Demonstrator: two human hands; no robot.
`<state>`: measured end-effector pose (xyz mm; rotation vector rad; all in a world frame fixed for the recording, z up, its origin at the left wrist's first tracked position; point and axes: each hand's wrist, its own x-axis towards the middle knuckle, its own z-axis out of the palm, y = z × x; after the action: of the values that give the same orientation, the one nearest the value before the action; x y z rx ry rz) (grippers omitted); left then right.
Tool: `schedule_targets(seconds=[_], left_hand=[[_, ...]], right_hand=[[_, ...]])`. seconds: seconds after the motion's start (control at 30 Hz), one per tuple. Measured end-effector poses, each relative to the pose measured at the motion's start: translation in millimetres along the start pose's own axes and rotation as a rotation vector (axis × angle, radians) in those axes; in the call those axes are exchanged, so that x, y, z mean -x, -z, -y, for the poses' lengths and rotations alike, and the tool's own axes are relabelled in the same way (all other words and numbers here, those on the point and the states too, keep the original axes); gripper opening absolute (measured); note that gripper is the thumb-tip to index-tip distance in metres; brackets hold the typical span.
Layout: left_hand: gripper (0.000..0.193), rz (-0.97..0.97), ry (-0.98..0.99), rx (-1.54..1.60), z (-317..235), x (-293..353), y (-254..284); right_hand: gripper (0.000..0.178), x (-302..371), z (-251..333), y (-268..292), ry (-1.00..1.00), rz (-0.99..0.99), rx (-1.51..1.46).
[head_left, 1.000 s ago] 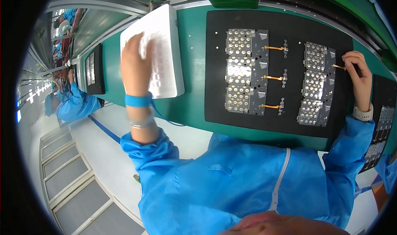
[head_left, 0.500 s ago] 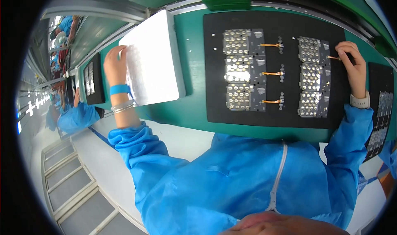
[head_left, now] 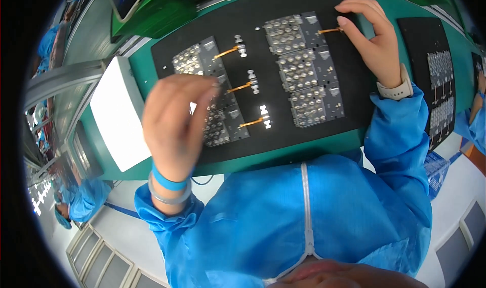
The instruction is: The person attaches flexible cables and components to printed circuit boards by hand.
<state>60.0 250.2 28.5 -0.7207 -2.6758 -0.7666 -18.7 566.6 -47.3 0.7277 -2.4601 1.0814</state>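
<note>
My left hand (head_left: 174,121), blurred by motion, hovers over the left column of circuit boards (head_left: 188,60) with round silvery domes. Its thumb and fingers come together; anything between them is too small or smeared to make out. My right hand (head_left: 374,40) is at the far right board (head_left: 286,34). Its thumb tip is at the end of that board's orange flex cable (head_left: 329,30), and a gap shows between thumb and forefinger. Beyond the thumb the cable's end is hidden. Orange cables on the left column end in small silvery connector pieces (head_left: 253,82).
The boards lie on a black mat (head_left: 263,138) on a green table. A white box (head_left: 119,116) stands at the left. Another black mat (head_left: 417,40) with boards lies at the right. A green bin (head_left: 167,14) is at the back; co-workers in blue sit either side.
My left hand has moved right, from the white box to above the left boards. My right thumb and forefinger have spread apart at the cable's end. The whole view has shifted and tilted.
</note>
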Motion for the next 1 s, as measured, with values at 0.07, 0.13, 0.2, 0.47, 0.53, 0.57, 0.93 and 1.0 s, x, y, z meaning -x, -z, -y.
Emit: schedule_targets(seconds=[0.07, 0.13, 0.2, 0.47, 0.53, 0.57, 0.93, 1.0], left_hand=[[0.024, 0.028, -0.124, 0.106, -14.2, -10.0, -19.8], [0.027, 0.026, -0.202, 0.146, -27.4, -20.0, -37.8], [0.027, -0.002, -0.219, 0.196, -36.2, -30.9, -53.9], [0.018, -0.049, -0.147, 0.348, -45.7, -44.9, -71.8], [0.017, -0.046, -0.129, 0.322, -41.1, -45.3, -71.7], [0.016, -0.045, -0.114, 0.293, -40.0, -44.5, -72.9], [0.014, -0.002, -0.036, 0.264, -33.0, -37.7, -80.7], [0.014, -0.002, -0.026, 0.259, -32.9, -37.2, -80.9]], right_hand=[[0.017, -4.0, 13.0, 3.4, 0.030, 0.036, -0.072], [0.021, 0.4, 23.5, 6.0, 0.025, 0.115, -0.184], [0.035, -2.1, 35.3, 3.6, 0.150, 0.171, -0.300], [0.047, 15.0, 48.7, -12.5, -0.113, 0.317, -0.669], [0.044, 9.8, 45.7, -9.1, 0.025, 0.249, -0.520], [0.041, 10.5, 45.3, -7.5, 0.019, 0.230, -0.431], [0.013, 8.7, 40.8, -7.7, 0.127, 0.217, -0.302], [0.012, 8.5, 42.1, -6.1, 0.092, 0.224, -0.323]])
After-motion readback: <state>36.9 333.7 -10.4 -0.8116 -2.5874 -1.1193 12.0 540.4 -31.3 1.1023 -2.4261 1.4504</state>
